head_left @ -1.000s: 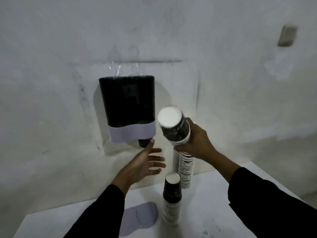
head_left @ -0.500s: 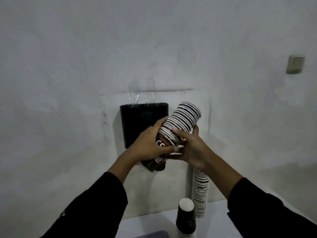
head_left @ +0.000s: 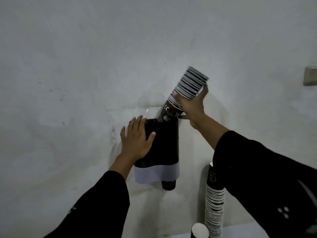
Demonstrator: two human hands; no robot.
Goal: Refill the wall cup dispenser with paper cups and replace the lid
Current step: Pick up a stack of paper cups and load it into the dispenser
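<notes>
The black wall cup dispenser [head_left: 164, 145] with a white lower band hangs on the wall at centre. A dark cup [head_left: 169, 185] pokes out of its bottom. My right hand [head_left: 192, 107] grips a tilted stack of paper cups [head_left: 187, 88], whose lower end enters the dispenser's open top from the upper right. My left hand [head_left: 137, 140] lies flat against the dispenser's left front, fingers spread, holding nothing. No lid is in view.
A tall stack of striped paper cups [head_left: 214, 206] stands on the white table by the wall at lower right. A shorter stack's white top [head_left: 199, 230] shows at the bottom edge. A wall switch plate [head_left: 310, 76] sits far right.
My right hand has lifted the cup stack up and right, its lower end now at the dispenser's top. My left hand let go of the stack and moved onto the dispenser's left side.
</notes>
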